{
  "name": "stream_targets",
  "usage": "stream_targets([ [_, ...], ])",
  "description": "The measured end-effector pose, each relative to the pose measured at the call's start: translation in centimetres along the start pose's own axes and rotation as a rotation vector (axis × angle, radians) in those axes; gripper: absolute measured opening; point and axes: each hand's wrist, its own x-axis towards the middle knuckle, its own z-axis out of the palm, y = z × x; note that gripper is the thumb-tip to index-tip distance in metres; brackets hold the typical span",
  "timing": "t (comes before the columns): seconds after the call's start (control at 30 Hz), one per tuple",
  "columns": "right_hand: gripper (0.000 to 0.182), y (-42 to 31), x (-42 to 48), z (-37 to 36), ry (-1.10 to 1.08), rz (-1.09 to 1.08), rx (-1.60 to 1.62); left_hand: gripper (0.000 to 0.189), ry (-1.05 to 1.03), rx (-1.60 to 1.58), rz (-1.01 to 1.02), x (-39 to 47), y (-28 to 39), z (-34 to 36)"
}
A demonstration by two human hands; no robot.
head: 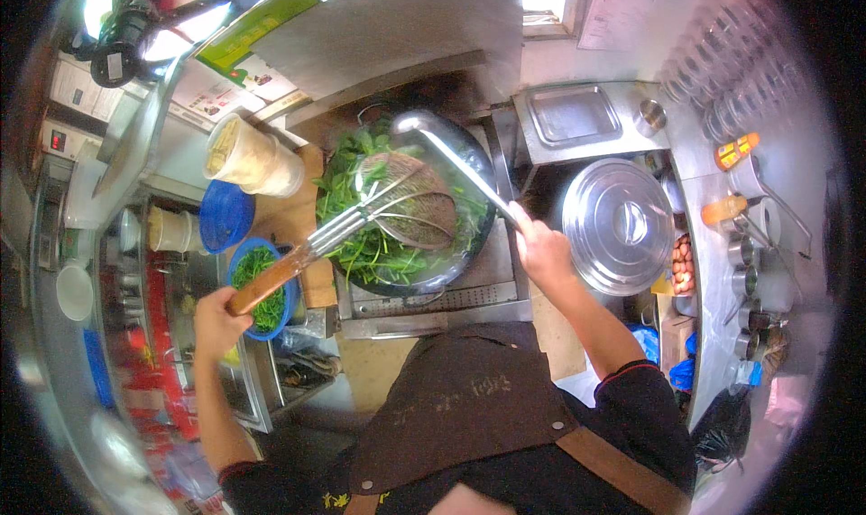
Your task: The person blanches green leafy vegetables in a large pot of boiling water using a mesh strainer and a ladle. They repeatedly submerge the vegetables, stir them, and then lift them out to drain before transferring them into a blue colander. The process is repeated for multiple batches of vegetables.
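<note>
My left hand grips the wooden handle of a wire-mesh strainer, whose round basket is over a large wok. Leafy greens with thin stems lie in the wok, around and partly under the strainer. In my right hand is the handle of a metal ladle. Its bowl is at the far side of the wok, above the greens. Whether the strainer basket touches the wok cannot be told.
At left, a blue basin holds chopped greens, near a blue bowl and stacked plastic tubs. A lidded metal pot stands at right, below a steel tray. Eggs and metal cups are further right.
</note>
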Motion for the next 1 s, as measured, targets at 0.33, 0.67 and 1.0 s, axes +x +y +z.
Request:
stream_targets([
  [0.33,0.053,0.5,1.1,1.8,-0.26,0.093,-0.029,0.017,0.07,-0.533,-0.271,-7.5,-4.6,7.4],
  [0.67,0.029,-0.6,-1.3,-2.0,-0.408,0.096,0.008,0.014,0.13,-1.219,-0.459,-9.1,0.2,11.2],
  [1.0,0.042,-1.1,-5.3,-3.3,-0.186,0.109,0.073,0.013,-0.11,-1.673,-0.321,-10.8,-1.0,13.3],
])
